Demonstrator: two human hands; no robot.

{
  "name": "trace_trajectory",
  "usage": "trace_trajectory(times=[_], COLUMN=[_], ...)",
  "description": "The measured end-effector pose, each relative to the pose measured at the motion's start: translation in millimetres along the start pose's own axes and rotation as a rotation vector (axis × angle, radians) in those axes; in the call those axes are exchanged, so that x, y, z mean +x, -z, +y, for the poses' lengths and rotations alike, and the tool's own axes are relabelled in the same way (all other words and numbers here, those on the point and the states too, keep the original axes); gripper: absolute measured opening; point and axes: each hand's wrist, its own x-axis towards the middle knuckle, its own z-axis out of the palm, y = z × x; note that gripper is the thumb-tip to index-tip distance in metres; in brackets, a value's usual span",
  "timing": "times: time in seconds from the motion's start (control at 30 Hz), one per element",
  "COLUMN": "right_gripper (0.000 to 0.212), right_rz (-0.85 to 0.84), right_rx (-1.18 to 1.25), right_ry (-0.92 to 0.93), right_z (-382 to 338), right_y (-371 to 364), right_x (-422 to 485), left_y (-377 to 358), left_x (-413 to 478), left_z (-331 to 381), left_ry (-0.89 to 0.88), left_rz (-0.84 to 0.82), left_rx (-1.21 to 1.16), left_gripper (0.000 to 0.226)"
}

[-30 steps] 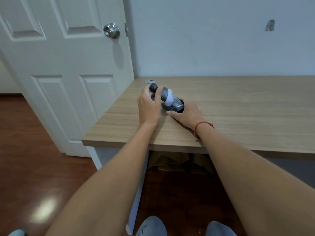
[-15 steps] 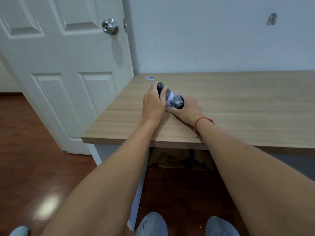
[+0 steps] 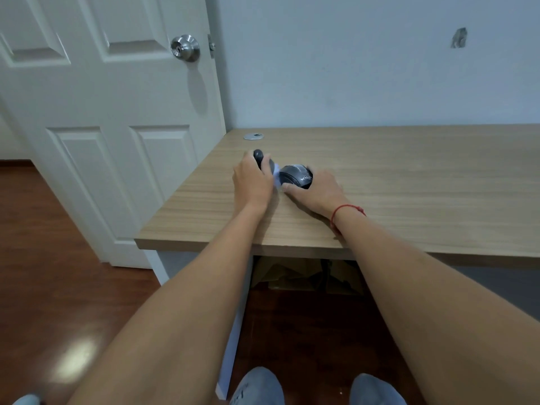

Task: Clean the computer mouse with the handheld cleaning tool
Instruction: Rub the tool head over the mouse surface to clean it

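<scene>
A dark grey computer mouse (image 3: 296, 176) rests on the wooden desk (image 3: 409, 182) near its left end. My right hand (image 3: 317, 191) grips it from the right and near side, with the thumb along its front edge. My left hand (image 3: 252, 182) is closed around the handheld cleaning tool (image 3: 263, 162), a dark grey handle with a pale white-blue head. That head presses against the left side of the mouse and is partly hidden by my fingers.
A round metal cable grommet (image 3: 253, 136) sits in the desk's far left corner. A white door with a metal knob (image 3: 185, 49) stands just left of the desk. The wall (image 3: 365, 68) runs behind it. Cardboard lies under the desk.
The tool's head has slid from on top of the mouse down to its left side, and more of the mouse's back shows. My right hand stays on the mouse.
</scene>
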Motion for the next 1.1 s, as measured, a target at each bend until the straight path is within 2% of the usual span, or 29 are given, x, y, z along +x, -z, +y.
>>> trace_trajectory(times=[0.07,0.2,0.33,0.4,0.5,0.67,0.8,1.0,1.1], right_gripper=[0.038,0.031,0.039,0.041,0.041,0.044,0.037,0.041,0.036], right_rz=[-0.016,0.001,0.047,0.042,0.013,0.051,0.018,0.043,0.011], right_rx=[0.098,0.114,0.009,-0.018,-0.063,-0.027,-0.007,-0.019,0.032], right_ry=[-0.04,-0.004,-0.032,-0.02,0.002,-0.038,0.011,-0.021,0.001], right_z=[-0.3,1.9,3.3,3.3,3.8,4.5,2.1,1.4,2.2], right_y=[2.9,1.5,0.3,-0.9,-4.7,-1.8,-0.9,-0.8,1.3], right_x=[1.6,3.5,7.1,10.1,11.7,12.6,7.4,5.7,4.8], left_y=[-2.1,-2.9,0.7,0.9,-1.6,-2.2,-2.3,-4.5,-6.0], left_x=[-0.4,1.2,-0.6,1.0,1.9,1.0,-1.9,0.5,0.5], left_z=[0.6,-3.9,-5.6,-4.2,0.2,-5.5,2.8,-2.2,1.9], left_ry=[-0.05,0.045,0.069,0.12,0.154,0.168,0.082,0.109,0.062], left_rz=[0.007,-0.066,-0.165,-0.09,0.01,-0.158,-0.031,-0.088,-0.082], left_rx=[-0.052,-0.026,-0.208,-0.213,-0.092,-0.312,-0.091,-0.289,-0.12], left_gripper=[0.025,0.026,0.035,0.035,0.029,0.039,0.029,0.037,0.029])
